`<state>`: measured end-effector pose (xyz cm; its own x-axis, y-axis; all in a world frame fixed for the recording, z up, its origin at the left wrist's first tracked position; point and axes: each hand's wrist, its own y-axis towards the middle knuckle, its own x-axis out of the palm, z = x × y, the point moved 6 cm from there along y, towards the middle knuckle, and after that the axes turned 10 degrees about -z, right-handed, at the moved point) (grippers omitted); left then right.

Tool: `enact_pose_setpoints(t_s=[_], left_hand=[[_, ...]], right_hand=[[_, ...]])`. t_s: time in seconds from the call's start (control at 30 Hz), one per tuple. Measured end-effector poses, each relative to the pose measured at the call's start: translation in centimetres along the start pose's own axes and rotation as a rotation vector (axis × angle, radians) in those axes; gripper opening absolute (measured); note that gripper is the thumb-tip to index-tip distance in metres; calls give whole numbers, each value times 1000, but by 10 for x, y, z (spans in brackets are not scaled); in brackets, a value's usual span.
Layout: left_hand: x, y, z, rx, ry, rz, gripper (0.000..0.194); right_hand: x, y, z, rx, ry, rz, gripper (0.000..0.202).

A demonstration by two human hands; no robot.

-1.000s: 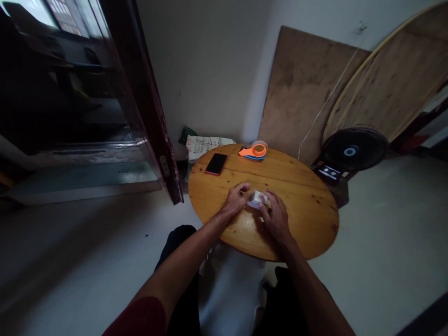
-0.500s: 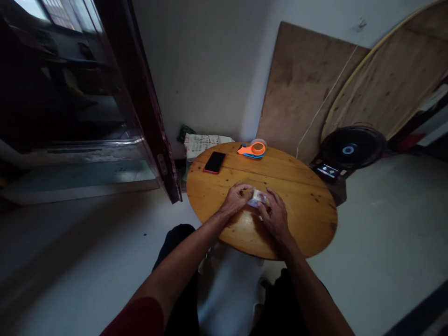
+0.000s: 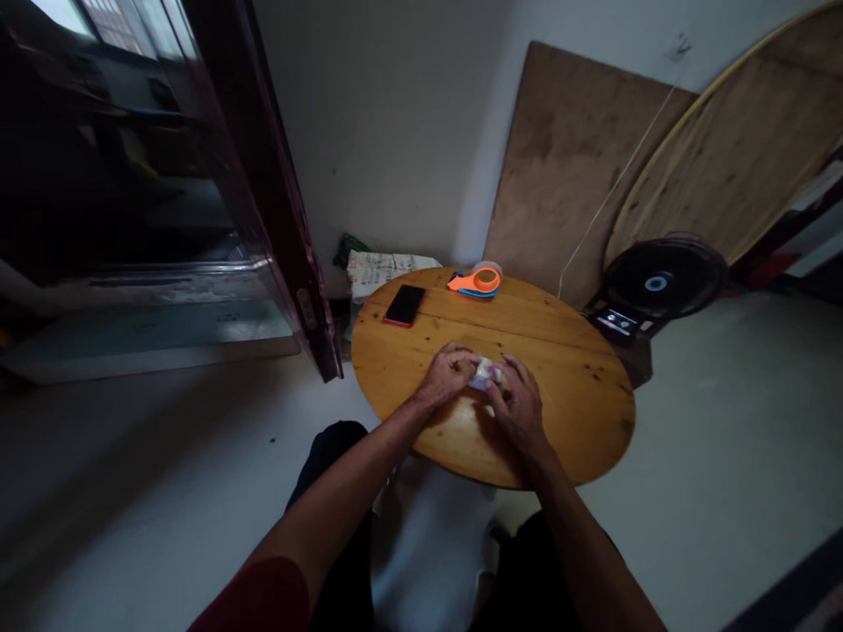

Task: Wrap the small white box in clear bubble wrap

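Note:
Between my hands, just above or on the round wooden table [image 3: 572, 386], is a small box-like packet [image 3: 486, 373] with pale and purplish printed faces. Its exact kind is too small and dim to make out. My left hand [image 3: 449, 373] has its fingers curled at the packet's left side, thumb and index near its upper edge. Gripping the right side is my right hand [image 3: 518, 399], thumb on the near face and fingers bent over the far edge. Part of the packet is hidden by the fingers.
An orange and blue tape dispenser [image 3: 484, 279] lies at the table's far edge. A dark phone with a red edge [image 3: 404, 305] rests at the far left. Behind stand a printed sack [image 3: 382, 270] and a brown board [image 3: 566, 158]. To the right is a round black appliance [image 3: 665, 279].
My left fingers and the packet have shifted very slightly, showing its upper face a little differently. Everything else stays where it was.

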<state>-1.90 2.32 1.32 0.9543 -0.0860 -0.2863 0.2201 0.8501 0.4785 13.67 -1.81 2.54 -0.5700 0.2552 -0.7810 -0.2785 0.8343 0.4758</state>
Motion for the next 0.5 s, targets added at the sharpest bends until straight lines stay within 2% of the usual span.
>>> enact_pose_setpoints(t_s=[0.5], left_hand=[[0,0,5,-10,14,-7,15]], right_hand=[[-1,0,-2,-15,-30,10,32]])
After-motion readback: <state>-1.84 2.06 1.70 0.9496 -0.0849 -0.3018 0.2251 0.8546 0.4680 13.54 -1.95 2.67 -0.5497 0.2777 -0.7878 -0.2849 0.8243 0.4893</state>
